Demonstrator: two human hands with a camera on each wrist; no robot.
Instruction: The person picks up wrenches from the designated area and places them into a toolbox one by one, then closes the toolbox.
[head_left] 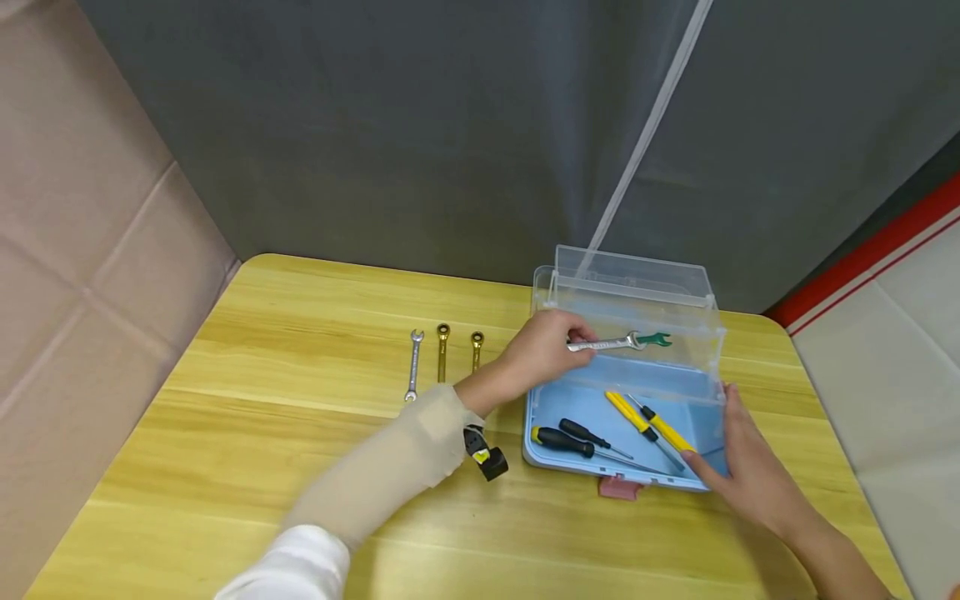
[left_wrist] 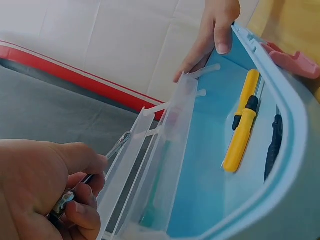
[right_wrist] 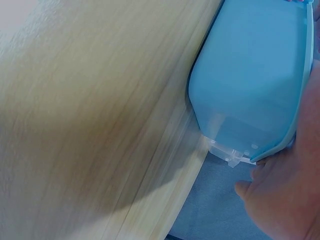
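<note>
My left hand [head_left: 546,350] pinches a silver wrench [head_left: 607,344] over the clear upper trays [head_left: 637,292] of a blue toolbox [head_left: 555,404]. A green wrench [left_wrist: 156,187] lies in one of those trays, behind the silver wrench's far end. My right hand [head_left: 757,471] grips the toolbox's right wall, thumb over the rim. Inside the toolbox lie two yellow-handled screwdrivers [head_left: 628,412] and two black-handled screwdrivers [head_left: 566,442]. In the left wrist view, the silver wrench's near end shows among the curled fingers.
Left of the toolbox on the wooden table [head_left: 300,400] lie a silver wrench [head_left: 414,367] and two gold ratchet wrenches [head_left: 442,354], one partly hidden by my left arm. A pink latch [head_left: 619,488] hangs at the toolbox's front. A grey curtain [head_left: 375,142] stands behind the table.
</note>
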